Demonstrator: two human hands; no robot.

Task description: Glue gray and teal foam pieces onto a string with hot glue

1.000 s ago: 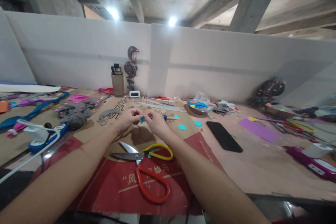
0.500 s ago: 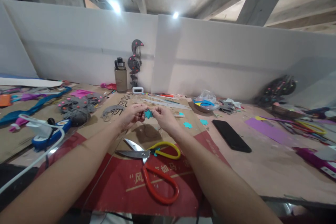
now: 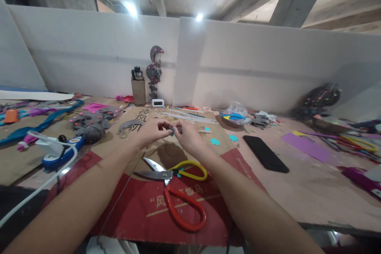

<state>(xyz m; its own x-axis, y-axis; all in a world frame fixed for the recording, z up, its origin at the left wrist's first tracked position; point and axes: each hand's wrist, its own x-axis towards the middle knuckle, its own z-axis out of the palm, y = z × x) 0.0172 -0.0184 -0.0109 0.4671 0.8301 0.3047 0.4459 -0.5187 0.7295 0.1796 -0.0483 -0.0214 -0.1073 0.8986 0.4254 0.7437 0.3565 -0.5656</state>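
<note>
A small teal flower-shaped cutout (image 3: pixel 172 131) is pinched between my two hands above the cardboard. My left hand (image 3: pixel 154 130) grips its left side with thumb and forefinger. On the other side, the fingertips of my right hand (image 3: pixel 186 133) close on it, and they hide much of its shape. Below the hands lie scissors (image 3: pixel 168 175) with one yellow and one red handle, blades apart and pointing left. More teal cutouts (image 3: pixel 214 141) rest on the table to the right of my right hand.
A black phone (image 3: pixel 265 153) lies at right, near a purple sheet (image 3: pixel 306 147). A bottle (image 3: pixel 138 87) and a small white clock (image 3: pixel 157 103) stand by the white partition (image 3: pixel 104 55). At left are a blue power strip (image 3: pixel 64 152) and a white cable (image 3: pixel 38 188).
The teal cutout, seen nearly face-on before, is now turned or folded and mostly covered by my fingers. My hands have drawn closer together. The whole view has shifted slightly.
</note>
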